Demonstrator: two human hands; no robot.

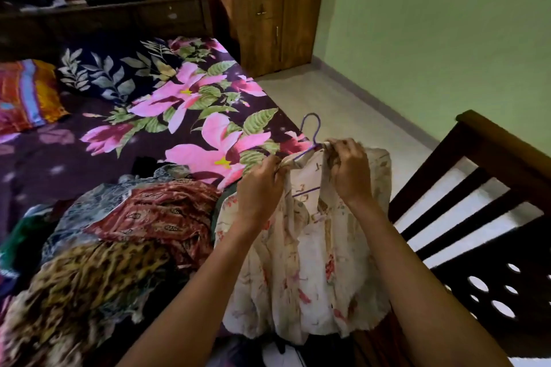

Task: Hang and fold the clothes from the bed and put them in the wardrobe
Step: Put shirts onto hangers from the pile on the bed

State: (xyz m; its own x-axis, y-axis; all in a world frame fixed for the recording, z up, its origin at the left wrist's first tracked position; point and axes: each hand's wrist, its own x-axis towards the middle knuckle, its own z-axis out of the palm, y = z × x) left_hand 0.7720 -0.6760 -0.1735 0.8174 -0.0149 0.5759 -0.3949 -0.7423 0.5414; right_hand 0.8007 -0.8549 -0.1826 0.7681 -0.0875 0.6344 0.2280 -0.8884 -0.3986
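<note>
A cream floral shirt [310, 271] hangs in the air over the bed's corner, draped on a purple hanger [311, 131] whose hook sticks up above it. My left hand [259, 188] pinches the shirt's left shoulder at the collar. At the neck, just under the hook, my right hand [350, 170] grips the cloth. A heap of crumpled clothes [128, 232] in leopard, red and blue-grey prints lies on the bed [167, 116] to the left. The wooden wardrobe [268, 15] stands at the far end of the room.
The bed's dark wooden footboard [477, 217] rises at the right, close to my right arm. A striped pillow [26, 95] and a dark leaf-print pillow [113, 71] lie at the head. Pale floor [343, 116] runs between bed and green wall toward the wardrobe.
</note>
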